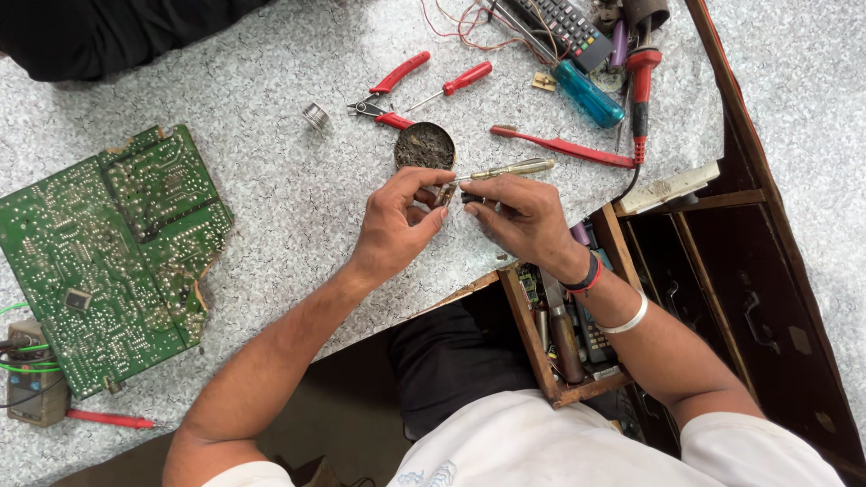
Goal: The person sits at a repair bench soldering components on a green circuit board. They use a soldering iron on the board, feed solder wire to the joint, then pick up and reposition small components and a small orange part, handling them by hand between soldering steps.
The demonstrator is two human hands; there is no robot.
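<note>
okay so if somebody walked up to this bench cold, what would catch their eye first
Probably the two hands meeting mid-bench: the left hand and right hand pinch a small part between their fingertips. Next, the large green circuit board lying far left, and the red-handled tools scattered above the hands.

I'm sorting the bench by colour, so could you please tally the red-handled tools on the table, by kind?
Red-handled pliers or cutters: 1
Small red-handled screwdriver: 1
Red toothbrush-like brush: 1
Red soldering iron: 1
Red-handled tool at the lower left, beside the green circuit board: 1
Total: 5
The blue-handled screwdriver is not counted.
</note>
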